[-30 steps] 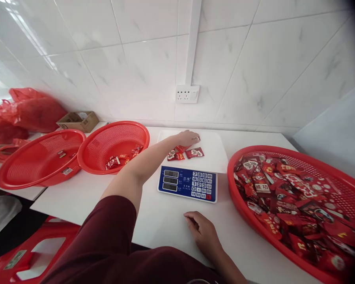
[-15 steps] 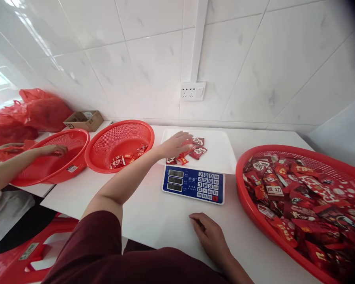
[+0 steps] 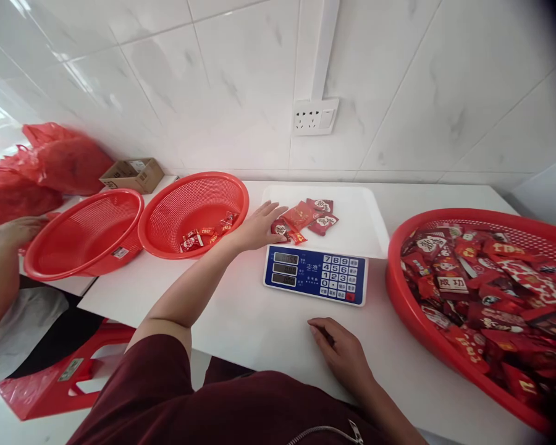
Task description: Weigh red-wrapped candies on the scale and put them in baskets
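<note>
1. Fingers spread and palm down, my left hand [image 3: 257, 227] reaches over the left edge of the shallow white plastic tray [image 3: 352, 238]; it is wide open, with nothing gripped. Whether my thumb touches a packet I cannot tell.
2. Small shiny red candy packets [image 3: 301, 216], some printed with pale patches, lie in a loose cluster on the tray, from its near-left corner toward its middle, just beyond my fingertips.
3. Below the tray's near edge sits the blue keypad panel [image 3: 314, 275] of a white scale.
4. My right hand [image 3: 340, 349] rests loosely curled near the near edge of the white tabletop [image 3: 241, 309]; I cannot tell whether anything is inside the curl.
5. At the surface's right end, a large round red plastic basket [image 3: 398, 300] holds many red packets.
6. Left of the tray, a smaller perforated red basket [image 3: 176, 213] has a few packets toward its near-right side.
</note>
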